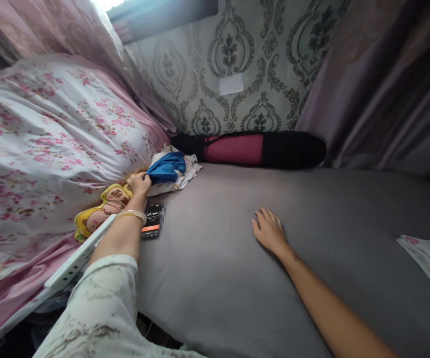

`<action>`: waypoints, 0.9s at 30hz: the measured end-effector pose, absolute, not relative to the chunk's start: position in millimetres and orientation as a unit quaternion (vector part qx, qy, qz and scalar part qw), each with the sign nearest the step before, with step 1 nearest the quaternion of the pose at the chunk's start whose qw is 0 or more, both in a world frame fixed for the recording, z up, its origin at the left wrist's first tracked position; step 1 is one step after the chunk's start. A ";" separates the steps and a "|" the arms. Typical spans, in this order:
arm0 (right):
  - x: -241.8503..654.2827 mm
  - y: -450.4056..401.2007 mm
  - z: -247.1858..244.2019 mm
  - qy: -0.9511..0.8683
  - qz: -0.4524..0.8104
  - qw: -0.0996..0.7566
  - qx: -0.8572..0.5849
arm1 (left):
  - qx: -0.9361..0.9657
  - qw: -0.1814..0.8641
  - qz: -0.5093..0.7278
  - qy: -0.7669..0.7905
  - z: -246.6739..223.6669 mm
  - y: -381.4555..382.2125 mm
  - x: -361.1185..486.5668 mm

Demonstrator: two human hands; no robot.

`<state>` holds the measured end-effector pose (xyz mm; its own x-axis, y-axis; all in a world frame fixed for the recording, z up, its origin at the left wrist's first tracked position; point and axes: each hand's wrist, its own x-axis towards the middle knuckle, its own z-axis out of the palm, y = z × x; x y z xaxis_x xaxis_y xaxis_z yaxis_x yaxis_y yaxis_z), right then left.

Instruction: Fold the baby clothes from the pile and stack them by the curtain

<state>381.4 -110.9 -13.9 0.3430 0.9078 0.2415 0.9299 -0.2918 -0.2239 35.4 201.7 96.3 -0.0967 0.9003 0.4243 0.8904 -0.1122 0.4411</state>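
Note:
My left hand (pixel 140 184) is closed on the edge of a crumpled blue cloth (pixel 167 167) at the left side of the bed. Under the blue cloth lies a white patterned cloth (pixel 185 180). Palm down, my right hand (pixel 269 228) rests on the grey bed sheet (pixel 215 258) with its fingers stretched out and nothing in it. Close to my left wrist, a phone (pixel 152 222) lies on the sheet with a timer on its screen. A yellow plush toy (pixel 95 218) sits just left of my left forearm.
A long black and dark pink bag (pixel 233 150) lies along the wallpapered wall. White floral fabric (pixel 50 129) bulges up at the left, beside a white rail (pixel 76 258). Folded floral cloth (pixel 429 258) is at the right edge. Curtains (pixel 379 99) hang on both sides.

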 end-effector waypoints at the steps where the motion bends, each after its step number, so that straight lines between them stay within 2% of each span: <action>1: 380.9 -110.9 -13.1 -0.572 -0.034 0.160 -0.804 | 0.670 0.018 0.344 0.658 102.2 201.6 42.0; 6: 377.4 -113.0 -7.5 -0.569 -0.025 0.156 -0.807 | 0.700 0.103 0.443 0.550 128.0 197.0 88.4; 9: 377.6 -114.0 -7.9 -0.569 -0.014 0.167 -0.805 | 0.720 0.217 0.468 0.464 137.3 180.9 122.9; 12: 380.5 -112.7 -9.2 -0.569 0.003 0.192 -0.800 | 0.725 0.354 0.436 0.399 141.5 151.0 157.8; 15: 384.6 -110.2 -3.0 -0.558 0.059 0.277 -0.780 | 0.740 0.439 0.386 0.333 139.2 114.3 190.3; 20: 387.5 -113.1 32.0 -0.512 0.095 0.490 -0.700 | 0.789 0.519 0.233 0.233 125.3 52.4 236.6; 24: 390.7 -120.4 55.2 -0.519 0.121 0.551 -0.642 | 0.825 0.521 0.155 0.151 118.3 9.8 262.9; 27: 398.6 -122.9 56.6 -0.524 0.187 0.564 -0.610 | 0.815 0.535 0.178 0.135 115.9 -11.0 272.7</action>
